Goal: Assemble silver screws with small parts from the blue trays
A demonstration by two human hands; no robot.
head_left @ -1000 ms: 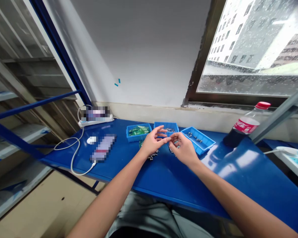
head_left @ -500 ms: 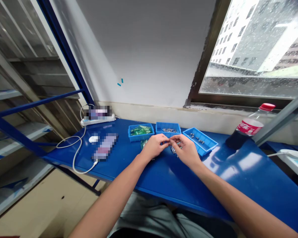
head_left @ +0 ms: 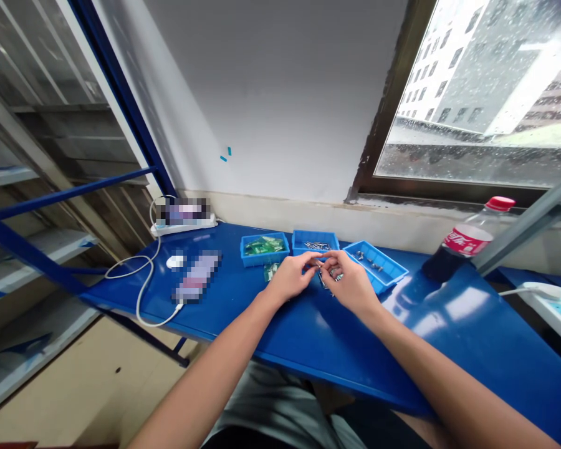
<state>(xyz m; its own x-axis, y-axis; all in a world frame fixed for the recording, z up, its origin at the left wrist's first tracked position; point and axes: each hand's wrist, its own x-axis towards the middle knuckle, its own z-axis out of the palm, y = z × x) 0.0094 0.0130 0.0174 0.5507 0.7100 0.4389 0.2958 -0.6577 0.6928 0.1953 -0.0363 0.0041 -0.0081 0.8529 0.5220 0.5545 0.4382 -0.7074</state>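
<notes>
My left hand (head_left: 288,276) and my right hand (head_left: 351,284) meet above the table, fingertips bent together around a small shiny metal part (head_left: 319,265). Fingers hide most of it, so its exact kind cannot be told. Below my right hand lie several loose metal screw-like pieces (head_left: 326,280), partly covered. A small green packet (head_left: 270,272) rests beside my left hand. Just beyond my hands are a blue tray of green packets (head_left: 264,259), a blue tray of long thin metal pieces (head_left: 315,235), and a tilted blue tray with several short metal pieces (head_left: 389,274).
A cola bottle (head_left: 465,240) stands at the right of the blue table (head_left: 355,349), near a grey metal bar (head_left: 523,234). On the left are a blurred-out phone-like object (head_left: 199,277), a white cable (head_left: 143,308), a white round item (head_left: 174,262) and a power strip (head_left: 187,226).
My fingertips have shifted slightly around the small metal part, with the thumbs and index fingers forming a more open ring. The trays and bottle stay where they were.
</notes>
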